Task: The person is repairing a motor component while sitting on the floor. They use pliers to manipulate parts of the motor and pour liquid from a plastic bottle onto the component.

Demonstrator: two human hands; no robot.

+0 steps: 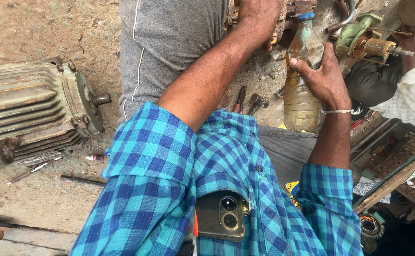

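My right hand (322, 76) is wrapped around a dirty plastic bottle (300, 102) with a blue cap, which stands upright and holds yellowish liquid. Further up, my left hand (259, 18) reaches past my grey trouser leg (169, 42), its fingers curled over a rusty metal part (296, 7) at the top edge. What lies under that palm is hidden. Both arms come out of blue checked sleeves.
A ribbed green electric motor (37, 109) lies at the left on the dirt floor. Pliers (239, 99) and a small hammer (257, 101) lie near the bottle. Another person's hand (406, 40) in a pale checked sleeve holds a rusty shaft on a green machine part (359, 38). A phone (221, 215) sits in my shirt pocket.
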